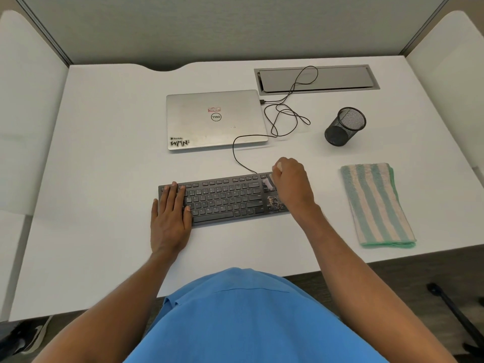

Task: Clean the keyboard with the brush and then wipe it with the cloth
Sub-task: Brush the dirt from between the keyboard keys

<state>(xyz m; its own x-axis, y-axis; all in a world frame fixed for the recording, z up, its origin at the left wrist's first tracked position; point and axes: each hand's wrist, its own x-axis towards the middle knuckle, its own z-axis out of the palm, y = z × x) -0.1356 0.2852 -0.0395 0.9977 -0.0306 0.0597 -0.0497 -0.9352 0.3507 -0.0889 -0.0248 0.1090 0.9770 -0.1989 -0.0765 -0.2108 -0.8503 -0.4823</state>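
Two stages to get through, and judged to be partway into the first. Starting at the left: steadies the keyboard [225,200] with the left grip [170,218], laid flat and open, fingers straight across the left-end keys, heel of the palm on the bench [104,153] at the near edge. Looks clean across the main letter block, though too small to be sure. Further right, shows a speckled patch of crumbs [273,200] on the number pad, so brushing judged unfinished. Just beyond that patch, at the keyboard's far right corner, sets a brush [268,183] with pale bristles down on the keys, clenched in the right grip [290,184], fingers curled round the handle. Well to the right, apart from the keyboard, leaves the striped cloth [377,205] folded flat on the bench, untouched; no start yet on wiping.

Hard to make out: buries nearly all of the brush handle inside the fist, with perhaps a pale end showing at the far side. Covers the keyboard's right edge and part of the number pad under hand and wrist. Cannot tell whether more crumbs lie beneath, or down between the keys.
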